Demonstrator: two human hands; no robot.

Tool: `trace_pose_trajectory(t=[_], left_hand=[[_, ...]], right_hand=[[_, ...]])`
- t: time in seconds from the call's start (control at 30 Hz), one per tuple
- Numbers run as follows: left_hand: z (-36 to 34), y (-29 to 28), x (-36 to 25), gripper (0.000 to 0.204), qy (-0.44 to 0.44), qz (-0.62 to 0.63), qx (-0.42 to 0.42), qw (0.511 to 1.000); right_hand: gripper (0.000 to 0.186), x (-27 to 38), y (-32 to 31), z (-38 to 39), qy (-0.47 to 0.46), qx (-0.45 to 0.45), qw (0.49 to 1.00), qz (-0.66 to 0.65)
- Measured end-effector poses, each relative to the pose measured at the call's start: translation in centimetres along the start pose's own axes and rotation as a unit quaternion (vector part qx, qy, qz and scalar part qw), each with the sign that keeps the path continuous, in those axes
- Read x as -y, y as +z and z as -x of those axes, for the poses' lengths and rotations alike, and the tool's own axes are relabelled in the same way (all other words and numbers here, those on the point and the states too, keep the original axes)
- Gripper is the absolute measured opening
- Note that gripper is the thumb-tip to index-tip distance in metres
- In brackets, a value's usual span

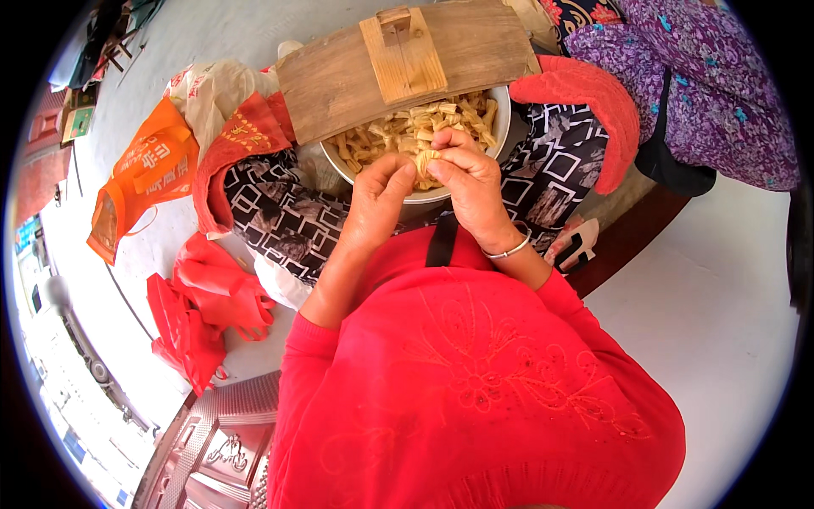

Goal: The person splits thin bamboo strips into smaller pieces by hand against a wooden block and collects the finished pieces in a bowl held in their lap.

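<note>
Upper centre of frame: your left hand [383, 188] and right hand [476, 185] both pinch one yellow piece [426, 161] over the bowl [504, 123]. Looks like shaping; next move needs both pinches steady.

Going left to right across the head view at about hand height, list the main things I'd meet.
Orange bag → left-side red cloth → left hand → yellowish piece in the fingers → right hand → right-side red cloth → purple floral fabric.

Orange bag [155, 170] near red bag [214, 293]
</note>
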State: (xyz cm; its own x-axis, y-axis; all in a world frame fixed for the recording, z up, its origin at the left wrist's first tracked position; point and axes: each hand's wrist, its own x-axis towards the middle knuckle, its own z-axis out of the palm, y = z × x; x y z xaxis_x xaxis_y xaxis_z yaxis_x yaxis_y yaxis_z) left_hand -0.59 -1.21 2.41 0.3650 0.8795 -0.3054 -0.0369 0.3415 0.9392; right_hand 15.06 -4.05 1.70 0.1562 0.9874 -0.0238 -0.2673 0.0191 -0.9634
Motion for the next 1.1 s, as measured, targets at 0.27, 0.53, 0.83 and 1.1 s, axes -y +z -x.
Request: trace_pose_trajectory(t=[0.27, 0.53, 0.83, 1.1], left_hand=[[1.1, -2.8, 0.0, 0.017, -0.158, 0.073, 0.061, 0.983], [0.4, -0.7, -3.2, 0.009, 0.268, -0.48, -0.039, 0.834], [-0.7, 1.9, -3.4, 0.011, 0.264, -0.533, -0.028, 0.803], [0.0, 1.0, -2.9, 0.019, 0.059, -0.346, 0.07, 0.934]], right_hand=[[0.033, 2.1, -2.4, -0.8, 0.024, 0.03, 0.998, 0.057], [0.029, 5.1, -4.1, -3.9, -0.217, 0.098, 0.874, 0.424], [0.009, 4.3, -1.9, -2.6, -0.063, 0.118, 0.868, 0.477], [0.023, 2.9, -2.9, -3.3, -0.182, 0.152, 0.829, 0.507]])
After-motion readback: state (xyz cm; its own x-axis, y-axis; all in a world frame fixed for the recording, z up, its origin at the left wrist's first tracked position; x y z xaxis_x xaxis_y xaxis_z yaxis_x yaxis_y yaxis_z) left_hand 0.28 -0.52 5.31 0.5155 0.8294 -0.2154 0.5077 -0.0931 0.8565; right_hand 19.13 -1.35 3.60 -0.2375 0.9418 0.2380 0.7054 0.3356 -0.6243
